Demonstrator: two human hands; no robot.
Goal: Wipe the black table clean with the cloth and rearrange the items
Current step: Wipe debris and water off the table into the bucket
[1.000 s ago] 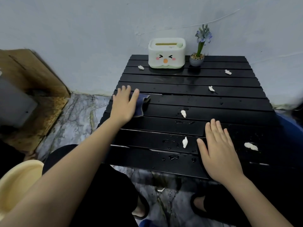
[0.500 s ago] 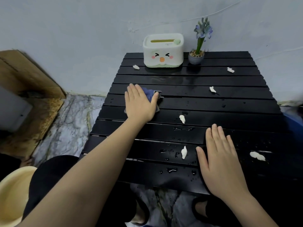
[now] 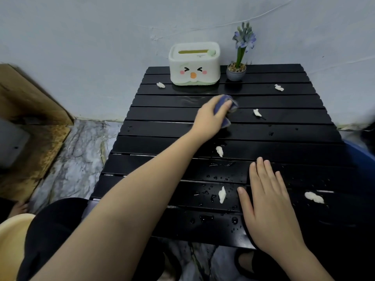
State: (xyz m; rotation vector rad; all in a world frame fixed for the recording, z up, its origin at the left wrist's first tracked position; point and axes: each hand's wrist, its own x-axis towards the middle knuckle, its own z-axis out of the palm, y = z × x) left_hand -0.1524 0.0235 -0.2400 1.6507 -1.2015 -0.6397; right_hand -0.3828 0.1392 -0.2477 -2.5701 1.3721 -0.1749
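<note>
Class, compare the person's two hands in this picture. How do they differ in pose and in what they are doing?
The left hand reaches far across the black table and grips a blue cloth; the right hand lies near the front edge and holds nothing. The left hand's fingers curl around the cloth; the right hand's fingers lie flat and spread. Both are bare and rest over the wet slats.

No readable text; only a cartoon face on the tissue box (image 3: 194, 66)

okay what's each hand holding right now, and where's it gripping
The left hand grips the bunched blue cloth around its middle, pressing it on the black table. The right hand lies flat, holding nothing.
</note>
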